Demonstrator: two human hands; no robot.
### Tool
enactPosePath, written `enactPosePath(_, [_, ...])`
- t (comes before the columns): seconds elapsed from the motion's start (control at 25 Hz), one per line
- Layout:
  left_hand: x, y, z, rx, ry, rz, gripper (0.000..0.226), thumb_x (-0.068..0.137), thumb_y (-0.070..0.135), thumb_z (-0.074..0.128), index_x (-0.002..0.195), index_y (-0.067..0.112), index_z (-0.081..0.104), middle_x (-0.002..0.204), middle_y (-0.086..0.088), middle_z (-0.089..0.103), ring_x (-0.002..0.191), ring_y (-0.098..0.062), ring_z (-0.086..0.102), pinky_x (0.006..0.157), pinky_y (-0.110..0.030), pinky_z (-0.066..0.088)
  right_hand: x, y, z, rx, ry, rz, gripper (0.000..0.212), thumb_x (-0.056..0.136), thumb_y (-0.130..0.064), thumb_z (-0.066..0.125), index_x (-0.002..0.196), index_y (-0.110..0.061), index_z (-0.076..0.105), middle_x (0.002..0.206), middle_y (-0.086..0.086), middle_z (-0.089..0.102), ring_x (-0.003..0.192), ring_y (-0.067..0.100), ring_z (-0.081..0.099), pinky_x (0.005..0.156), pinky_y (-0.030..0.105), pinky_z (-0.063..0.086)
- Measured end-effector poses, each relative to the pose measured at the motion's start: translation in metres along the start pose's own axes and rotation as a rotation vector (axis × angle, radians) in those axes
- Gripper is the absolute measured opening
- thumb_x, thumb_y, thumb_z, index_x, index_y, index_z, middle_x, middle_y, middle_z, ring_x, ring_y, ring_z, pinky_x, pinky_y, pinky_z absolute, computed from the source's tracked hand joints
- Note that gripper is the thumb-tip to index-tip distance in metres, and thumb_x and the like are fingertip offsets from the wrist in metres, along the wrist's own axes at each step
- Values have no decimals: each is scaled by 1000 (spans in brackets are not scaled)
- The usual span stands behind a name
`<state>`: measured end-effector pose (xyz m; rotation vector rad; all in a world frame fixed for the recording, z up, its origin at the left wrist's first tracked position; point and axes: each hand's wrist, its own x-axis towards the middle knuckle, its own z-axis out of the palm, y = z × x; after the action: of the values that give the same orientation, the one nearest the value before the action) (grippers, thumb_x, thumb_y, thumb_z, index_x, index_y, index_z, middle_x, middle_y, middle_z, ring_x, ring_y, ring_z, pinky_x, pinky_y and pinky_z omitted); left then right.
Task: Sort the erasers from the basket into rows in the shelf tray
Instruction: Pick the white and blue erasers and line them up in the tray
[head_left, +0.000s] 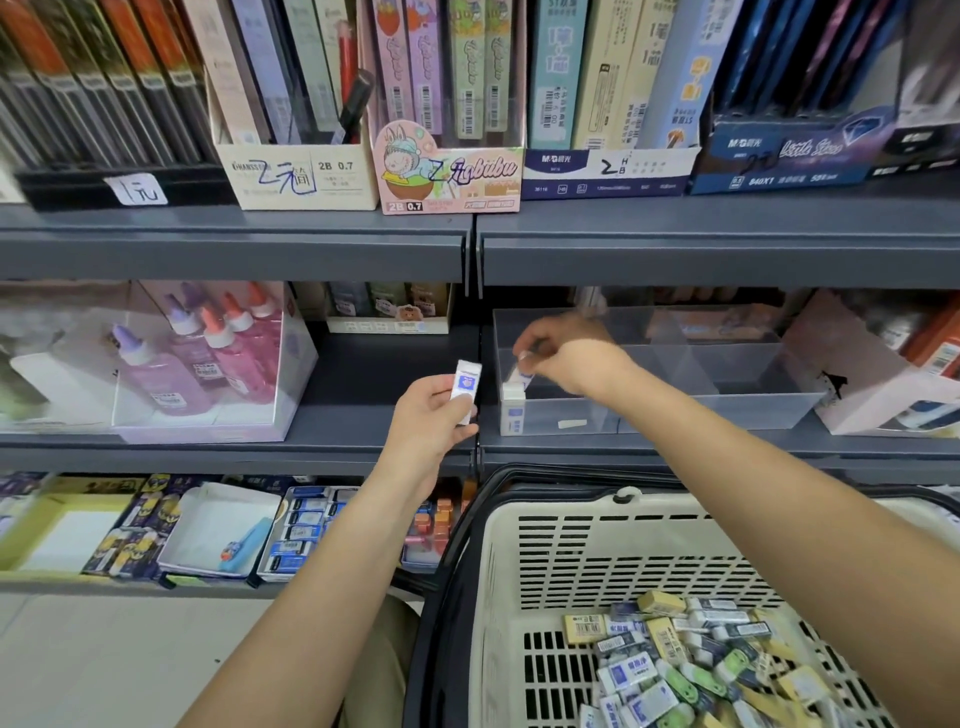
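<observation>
Nearest, the cream plastic slotted basket (524, 582) holds many loose wrapped erasers (675, 670). The left hand (434, 421) grasps one white eraser (466, 387) upright. Farther, the right hand (566, 353) pinches another eraser (523, 373) inside the clear plastic shelf tray (727, 410), at its left corner.

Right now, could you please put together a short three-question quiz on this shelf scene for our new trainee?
1. True or false: the left hand holds white erasers outside the clear tray.
2. Where is the right hand placing its eraser? A) the tray's left front corner B) the tray's right compartment C) the basket
3. Fill in: the loose erasers waiting to be sorted lie in the ____.

Key: 1. True. 2. A, onto the small stack standing there. 3. basket.
</observation>
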<state>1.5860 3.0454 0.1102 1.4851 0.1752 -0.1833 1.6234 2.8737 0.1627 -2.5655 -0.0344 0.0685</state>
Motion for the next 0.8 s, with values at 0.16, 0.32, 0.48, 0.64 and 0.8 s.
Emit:
enactPosePath(0.16, [1, -3, -4, -4, 50, 26, 24, 87, 6, 59, 109, 17, 59, 105, -3, 67, 91, -14, 61, 75, -25, 49, 5, 3, 18, -61, -126, 33, 17, 90, -20, 58, 105, -21, 65, 112, -1, 66, 100, 18, 62, 85, 20, 43])
enactPosePath(0.32, [-1, 0, 1, -43, 20, 43, 24, 87, 2, 57, 104, 18, 62, 104, -5, 69, 92, -15, 64, 75, -25, 51, 2, 5, 14, -12, -98, 19, 19, 94, -19, 51, 107, -20, 65, 115, 0, 65, 104, 19, 61, 95, 30, 46])
enactPosePath(0.48, [-3, 6, 9, -96, -2, 73, 25, 87, -1, 57, 107, 13, 61, 102, -7, 69, 91, -16, 65, 76, -26, 52, -11, -5, 6, 235, -12, -86, 16, 93, -29, 52, 82, -26, 64, 73, -6, 68, 66, 7, 64, 71, 23, 52])
enactPosePath(0.64, [-10, 11, 17, -161, -58, 75, 24, 87, -3, 57, 100, 16, 62, 91, -3, 72, 82, -9, 69, 71, -21, 55, -19, -12, 1, 333, -34, -107, 13, 90, -29, 56, 77, -31, 58, 61, -9, 63, 45, -1, 55, 53, 13, 45])
enactPosePath(0.8, [-5, 10, 17, -100, -88, 117, 24, 87, 3, 59, 107, 15, 63, 100, -1, 72, 91, -10, 67, 71, -20, 52, -16, -9, -7, 434, -40, -64, 10, 88, -18, 60, 81, -25, 60, 74, -3, 67, 57, 1, 63, 55, 14, 51])
